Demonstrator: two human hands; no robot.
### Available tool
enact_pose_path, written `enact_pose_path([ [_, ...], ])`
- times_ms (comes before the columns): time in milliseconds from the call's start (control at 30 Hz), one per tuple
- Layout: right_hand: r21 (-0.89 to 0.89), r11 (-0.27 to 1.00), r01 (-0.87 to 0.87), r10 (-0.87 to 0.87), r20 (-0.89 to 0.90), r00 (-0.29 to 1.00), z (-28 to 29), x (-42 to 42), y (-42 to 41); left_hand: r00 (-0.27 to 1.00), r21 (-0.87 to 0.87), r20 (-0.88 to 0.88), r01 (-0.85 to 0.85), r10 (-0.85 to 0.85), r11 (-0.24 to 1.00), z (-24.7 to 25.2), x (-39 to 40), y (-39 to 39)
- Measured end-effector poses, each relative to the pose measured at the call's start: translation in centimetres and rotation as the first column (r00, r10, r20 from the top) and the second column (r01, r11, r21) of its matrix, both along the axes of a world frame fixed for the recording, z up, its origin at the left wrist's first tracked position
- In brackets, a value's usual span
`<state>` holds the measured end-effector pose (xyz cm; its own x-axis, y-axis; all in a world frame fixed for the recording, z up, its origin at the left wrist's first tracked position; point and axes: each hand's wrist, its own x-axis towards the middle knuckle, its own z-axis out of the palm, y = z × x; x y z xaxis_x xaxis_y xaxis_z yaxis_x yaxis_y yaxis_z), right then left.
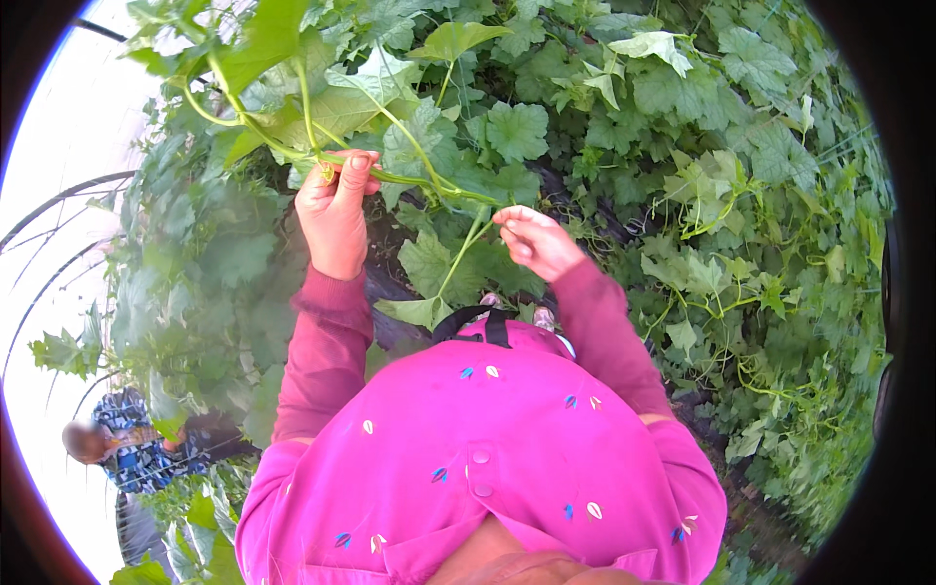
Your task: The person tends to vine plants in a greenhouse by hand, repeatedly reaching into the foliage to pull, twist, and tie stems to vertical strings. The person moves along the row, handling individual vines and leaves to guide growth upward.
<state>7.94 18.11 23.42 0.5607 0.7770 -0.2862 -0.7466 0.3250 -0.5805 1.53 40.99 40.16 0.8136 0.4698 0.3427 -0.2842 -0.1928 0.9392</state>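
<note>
A green cucurbit vine stem [409, 178] runs slantwise in front of me, from upper left down to the right. My left hand [336, 223] grips it between thumb and fingers. Beside that thumb sits a small yellowish bud [327, 173]. My right hand [542, 243] has its fingertips pinched at the stem's lower right end; what exactly lies between them is partly hidden. From near those fingertips a thin leaf stalk [462, 252] hangs down to a pale leaf [413, 311]. Broad leaves [267, 47] on the vine's upper part spread above my left hand.
Dense vines [702, 270] with tendrils fill the right side, with thin green strings among them. Dark sheeting [391, 292] shows on the ground. At left, curved hoops [66, 191] stand against a bright cover, and another person [135, 439] is among the plants.
</note>
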Motion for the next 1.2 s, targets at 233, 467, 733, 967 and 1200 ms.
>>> enact_pose_path([
  [233, -0.478, 0.864, 0.156, 0.243, 0.669, 0.703, 5.7, 0.5, -3.7, 0.990, 0.023, -0.070, 0.121, -0.119, 0.992, -0.5, 0.7, -0.7],
  [467, -0.109, 0.959, 0.261, -0.027, 0.883, 0.469, 13.4, 1.0, 3.1, 0.950, -0.141, -0.048, 0.299, -0.308, 0.944, -1.9, 0.8, -2.5],
  [733, -0.024, 0.954, 0.298, 0.057, 0.993, -0.101, 9.2, 3.3, 6.4, 0.884, -0.185, -0.181, 0.399, -0.430, 0.898, -1.8, 0.1, -1.1],
  [967, -0.245, 0.898, 0.366, 0.108, 0.928, 0.356, 10.5, 2.2, 3.8, 0.856, -0.349, -0.180, 0.406, -0.485, 0.845, -3.2, 1.2, -2.0],
  [1200, -0.365, 0.793, 0.488, 0.426, 0.905, -0.016, 10.0, 2.0, 1.4, 0.872, -0.452, -0.113, 0.382, -0.476, 0.806, -6.7, 0.7, -2.7],
])
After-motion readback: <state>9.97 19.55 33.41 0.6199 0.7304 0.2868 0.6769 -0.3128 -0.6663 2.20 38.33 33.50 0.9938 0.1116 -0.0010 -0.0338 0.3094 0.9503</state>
